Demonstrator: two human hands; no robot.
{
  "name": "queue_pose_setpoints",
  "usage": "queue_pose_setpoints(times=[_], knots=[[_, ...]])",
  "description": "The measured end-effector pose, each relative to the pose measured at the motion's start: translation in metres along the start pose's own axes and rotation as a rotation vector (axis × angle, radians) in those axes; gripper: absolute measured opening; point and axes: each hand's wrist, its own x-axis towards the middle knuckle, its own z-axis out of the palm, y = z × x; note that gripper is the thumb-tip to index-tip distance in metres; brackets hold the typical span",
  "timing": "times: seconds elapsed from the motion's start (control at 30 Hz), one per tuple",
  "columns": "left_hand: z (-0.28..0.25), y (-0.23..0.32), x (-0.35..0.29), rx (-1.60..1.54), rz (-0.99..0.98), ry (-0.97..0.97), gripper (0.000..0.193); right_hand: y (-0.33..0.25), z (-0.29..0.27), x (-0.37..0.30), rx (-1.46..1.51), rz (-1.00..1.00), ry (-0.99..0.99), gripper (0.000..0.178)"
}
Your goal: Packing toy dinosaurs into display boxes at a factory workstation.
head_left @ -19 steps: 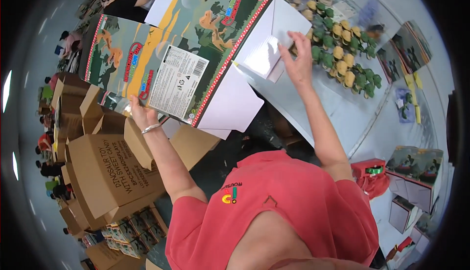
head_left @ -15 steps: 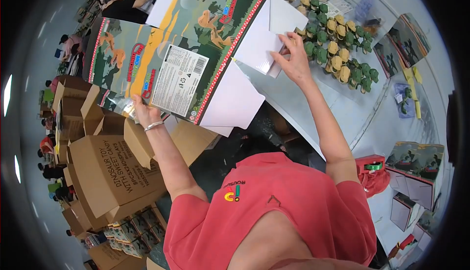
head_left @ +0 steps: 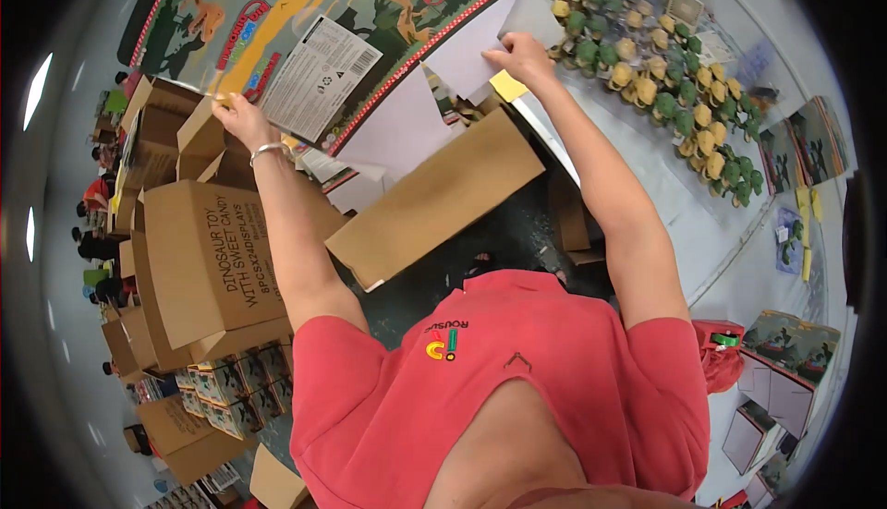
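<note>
Both my hands hold a large printed cardboard display box (head_left: 388, 24), opened out, with dinosaur pictures, a red dotted border and a white label (head_left: 319, 79). My left hand (head_left: 246, 123) is closed on its lower left edge, the thumb and fingers pinching the card. At the other end, my right hand (head_left: 523, 58) grips a plain white flap (head_left: 467, 52) with fingers bent. White flaps hang along the near side of the display box, above an open brown carton (head_left: 439, 199). Printed card pieces show inside that carton.
Rows of green and beige dinosaur-head toys (head_left: 684, 93) stand on the white table (head_left: 647, 167) at right. Brown cartons (head_left: 199, 269) crowd the left. A red tape dispenser (head_left: 721, 352) and folded display boxes (head_left: 790, 347) lie at the lower right. People sit far left.
The display box has moved away and to the left with both hands, turning slightly. The brown carton below it now shows, and more of the toys are in view.
</note>
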Motion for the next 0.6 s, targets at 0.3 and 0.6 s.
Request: queue_pose_setpoints(times=[0.3, 0.6], knots=[[-0.073, -0.087, 0.068, 0.035, -0.334, -0.104, 0.032, -0.055, 0.021, 0.072, 0.162, -0.154, -0.475, 0.033], [-0.052, 0.076, -0.001, -0.078, -0.152, -1.137, 0.101, -0.208, -0.045, 0.04, 0.926, -0.05, -0.257, 0.018]])
